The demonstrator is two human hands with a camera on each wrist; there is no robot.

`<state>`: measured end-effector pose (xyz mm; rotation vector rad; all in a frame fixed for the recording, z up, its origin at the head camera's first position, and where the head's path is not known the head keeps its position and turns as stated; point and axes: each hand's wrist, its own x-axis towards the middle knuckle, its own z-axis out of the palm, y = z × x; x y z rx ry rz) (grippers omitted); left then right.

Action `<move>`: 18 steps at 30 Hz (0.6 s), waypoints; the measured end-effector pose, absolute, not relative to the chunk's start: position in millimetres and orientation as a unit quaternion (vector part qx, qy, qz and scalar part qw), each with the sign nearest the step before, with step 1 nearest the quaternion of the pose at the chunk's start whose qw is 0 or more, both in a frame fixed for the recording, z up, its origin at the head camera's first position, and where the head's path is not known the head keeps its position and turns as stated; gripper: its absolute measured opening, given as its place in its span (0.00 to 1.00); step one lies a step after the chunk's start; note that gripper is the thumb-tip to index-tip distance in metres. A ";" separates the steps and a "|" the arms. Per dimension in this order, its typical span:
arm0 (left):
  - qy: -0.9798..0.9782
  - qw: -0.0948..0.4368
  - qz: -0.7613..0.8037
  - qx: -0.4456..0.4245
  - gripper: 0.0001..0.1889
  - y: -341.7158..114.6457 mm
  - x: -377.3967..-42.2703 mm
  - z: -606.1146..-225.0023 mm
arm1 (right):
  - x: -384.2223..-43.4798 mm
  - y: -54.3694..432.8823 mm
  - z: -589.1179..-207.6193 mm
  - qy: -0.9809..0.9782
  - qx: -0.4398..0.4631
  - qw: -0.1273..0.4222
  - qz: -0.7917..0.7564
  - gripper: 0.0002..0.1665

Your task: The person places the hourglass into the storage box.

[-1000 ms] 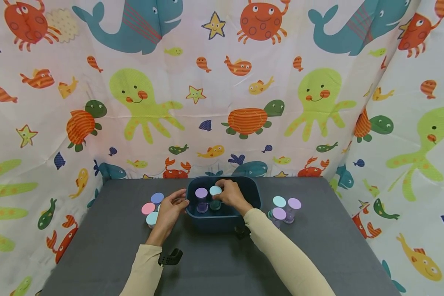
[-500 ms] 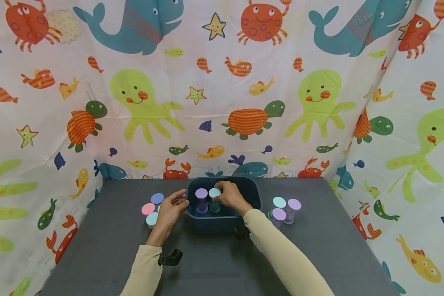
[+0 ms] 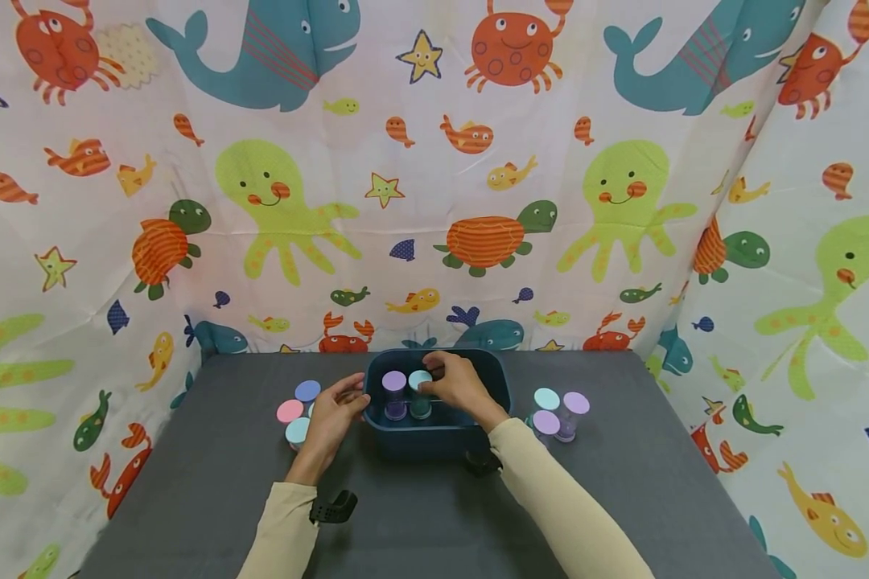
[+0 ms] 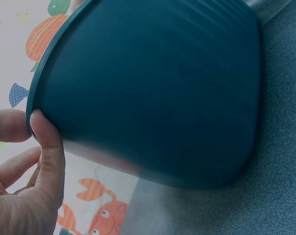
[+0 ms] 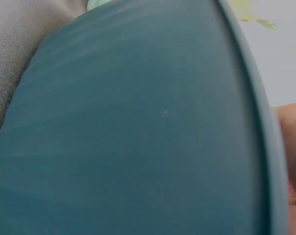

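Note:
A dark teal plastic bin (image 3: 434, 442) stands at the middle of the table in the head view. My left hand (image 3: 333, 416) pinches its left rim between thumb and fingers, clearly seen in the left wrist view. Inside the bin, a purple-lidded jar (image 3: 394, 382) and a light-blue-lidded jar (image 3: 418, 378) stand upright side by side at the left. My right hand (image 3: 462, 386) reaches over the bin, its thumb and fingers parted just right of the light-blue lid. In the right wrist view the bin's wall (image 5: 138, 117) hides most of that hand.
Left of the bin is a group of small jars with pink (image 3: 290, 411), blue (image 3: 307, 390) and light blue (image 3: 298, 431) lids. To its right stand a light-blue-lidded jar (image 3: 546, 398) and two purple-lidded jars (image 3: 576, 403). A sea-animal curtain (image 3: 434, 177) hangs behind the grey table.
My right hand lowers the light-blue-lidded jar to stand beside the purple-lidded one, then its fingers loosen and draw slightly right. The left hand keeps its place on the rim.

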<state>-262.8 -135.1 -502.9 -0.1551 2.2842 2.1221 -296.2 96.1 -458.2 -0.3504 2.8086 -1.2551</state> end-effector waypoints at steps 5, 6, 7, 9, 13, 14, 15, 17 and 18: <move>0.732 0.013 0.680 -0.047 0.23 -135.3 -262.6 -501.2 | -285.8 104.2 -454.4 0.902 -0.107 0.007 -0.418 0.26; 0.732 0.012 0.680 -0.046 0.23 -135.3 -262.6 -501.1 | -284.0 105.8 -454.3 0.901 -0.104 0.004 -0.422 0.26; 0.731 0.011 0.680 -0.046 0.23 -135.3 -262.7 -501.0 | -282.3 107.5 -454.2 0.900 -0.103 0.000 -0.425 0.26; 0.730 0.009 0.682 -0.046 0.23 -135.5 -262.7 -500.8 | -279.4 110.7 -453.8 0.896 -0.102 -0.009 -0.432 0.26; 0.730 0.010 0.682 -0.046 0.23 -136.1 -262.1 -500.9 | -273.4 116.6 -451.0 0.885 -0.108 -0.026 -0.452 0.25; 0.729 0.011 0.682 -0.046 0.23 -136.2 -262.0 -501.0 | -271.9 118.2 -450.2 0.882 -0.109 -0.028 -0.457 0.25; 0.729 0.012 0.683 -0.046 0.23 -136.4 -261.8 -501.1 | -270.0 119.7 -449.0 0.879 -0.111 -0.031 -0.462 0.25; 0.729 0.012 0.683 -0.047 0.23 -136.6 -261.8 -501.6 | -266.5 122.7 -447.0 0.874 -0.112 -0.036 -0.471 0.25; 0.729 0.012 0.683 -0.048 0.23 -136.8 -261.8 -501.8 | -264.9 124.5 -446.2 0.872 -0.111 -0.039 -0.476 0.25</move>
